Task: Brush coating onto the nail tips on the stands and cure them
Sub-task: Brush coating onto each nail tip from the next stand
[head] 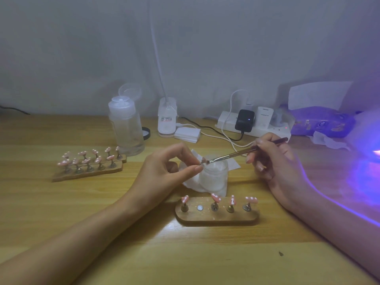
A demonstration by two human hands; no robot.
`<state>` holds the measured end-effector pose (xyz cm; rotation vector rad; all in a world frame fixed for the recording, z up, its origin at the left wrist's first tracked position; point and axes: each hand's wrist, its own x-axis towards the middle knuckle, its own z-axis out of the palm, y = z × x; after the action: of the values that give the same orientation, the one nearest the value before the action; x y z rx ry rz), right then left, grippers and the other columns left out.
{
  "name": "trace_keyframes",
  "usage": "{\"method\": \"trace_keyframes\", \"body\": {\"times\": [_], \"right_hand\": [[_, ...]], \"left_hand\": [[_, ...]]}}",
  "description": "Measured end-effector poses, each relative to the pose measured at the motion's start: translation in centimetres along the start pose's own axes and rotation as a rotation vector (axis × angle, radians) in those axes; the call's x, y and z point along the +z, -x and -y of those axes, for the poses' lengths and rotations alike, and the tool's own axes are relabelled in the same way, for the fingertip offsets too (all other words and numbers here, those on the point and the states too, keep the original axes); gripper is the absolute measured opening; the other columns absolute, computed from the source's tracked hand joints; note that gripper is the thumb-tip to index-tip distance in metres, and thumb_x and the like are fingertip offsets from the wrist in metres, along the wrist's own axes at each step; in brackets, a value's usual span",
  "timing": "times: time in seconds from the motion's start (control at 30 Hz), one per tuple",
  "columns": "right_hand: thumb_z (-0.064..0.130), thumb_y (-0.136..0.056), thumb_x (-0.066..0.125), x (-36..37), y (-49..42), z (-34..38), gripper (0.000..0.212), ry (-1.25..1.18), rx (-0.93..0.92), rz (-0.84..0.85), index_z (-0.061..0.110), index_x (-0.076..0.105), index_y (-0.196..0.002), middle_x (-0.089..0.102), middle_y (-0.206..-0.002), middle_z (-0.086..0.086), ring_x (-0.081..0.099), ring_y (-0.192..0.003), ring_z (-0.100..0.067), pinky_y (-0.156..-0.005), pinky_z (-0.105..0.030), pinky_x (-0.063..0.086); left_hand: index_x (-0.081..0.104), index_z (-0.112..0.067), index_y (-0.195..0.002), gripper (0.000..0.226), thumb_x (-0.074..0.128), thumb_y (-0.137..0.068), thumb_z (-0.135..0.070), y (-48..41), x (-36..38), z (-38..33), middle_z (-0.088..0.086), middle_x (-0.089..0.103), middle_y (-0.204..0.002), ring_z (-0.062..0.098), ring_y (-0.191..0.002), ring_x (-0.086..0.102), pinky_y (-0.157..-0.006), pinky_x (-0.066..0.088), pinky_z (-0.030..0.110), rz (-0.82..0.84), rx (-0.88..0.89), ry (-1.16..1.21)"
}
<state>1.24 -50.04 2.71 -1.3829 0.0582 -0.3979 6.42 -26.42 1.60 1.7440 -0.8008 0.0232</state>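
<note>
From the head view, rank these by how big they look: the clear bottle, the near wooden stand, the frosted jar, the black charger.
1. Near wooden stand and clear bottle: about alike. The stand is nearer the camera, so I won't rank them.
2. Frosted jar.
3. Black charger.

the bench (61,212) is smooth pale wood; the stand (218,218) darker wood with metal holders (214,206); the nail tips (251,199) glossy pink; the jar (214,177) frosted.
</note>
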Motion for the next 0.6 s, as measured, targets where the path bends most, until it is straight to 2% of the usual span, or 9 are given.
{"method": "trace_keyframes", "body": {"times": [0.17, 0.37, 0.47, 0.6], "right_hand": [[0.017, -0.100, 0.047, 0.07, 0.15, 0.19, 0.035, -0.036, -0.036, 0.030, 0.027, 0.057, -0.068, 0.066, -0.062, -0.006, 0.046, -0.044, -0.009, -0.038, -0.015, 0.030], [0.016, -0.101, 0.046, -0.10, 0.10, 0.19, 0.031, -0.024, -0.027, -0.024, 0.024, 0.051, -0.072, 0.064, -0.059, -0.002, 0.043, -0.043, -0.006, -0.037, -0.015, 0.026], [0.018, -0.102, 0.047, 0.00, 0.21, 0.08, 0.031, 0.004, -0.038, 0.023, 0.026, 0.052, -0.072, 0.066, -0.062, -0.004, 0.043, -0.045, -0.008, -0.039, -0.015, 0.027], [0.017, -0.101, 0.048, 0.00, 0.10, 0.05, 0.038, -0.013, -0.009, -0.024, 0.028, 0.057, -0.066, 0.064, -0.059, -0.003, 0.042, -0.044, -0.006, -0.040, -0.016, 0.022]], "left_hand": [[0.069, -0.016, -0.081, 0.019, 0.075, -0.079, -0.034, 0.01, 0.03, 0.08, -0.003, 0.070, -0.082, 0.011, -0.049, 0.035, -0.049, 0.033, 0.019, 0.003, -0.002, 0.024], [0.068, -0.017, -0.080, 0.018, 0.075, -0.079, -0.034, 0.04, 0.01, 0.12, -0.005, 0.070, -0.082, 0.011, -0.050, 0.035, -0.049, 0.033, 0.019, 0.000, -0.011, 0.026], [0.068, -0.016, -0.080, 0.020, 0.075, -0.079, -0.034, 0.01, 0.05, 0.09, -0.003, 0.070, -0.083, 0.012, -0.050, 0.034, -0.049, 0.032, 0.019, -0.003, -0.009, 0.032], [0.068, -0.017, -0.079, 0.019, 0.075, -0.078, -0.034, 0.05, 0.07, 0.05, -0.001, 0.069, -0.082, 0.013, -0.050, 0.034, -0.049, 0.032, 0.019, -0.002, -0.009, 0.039]]}}
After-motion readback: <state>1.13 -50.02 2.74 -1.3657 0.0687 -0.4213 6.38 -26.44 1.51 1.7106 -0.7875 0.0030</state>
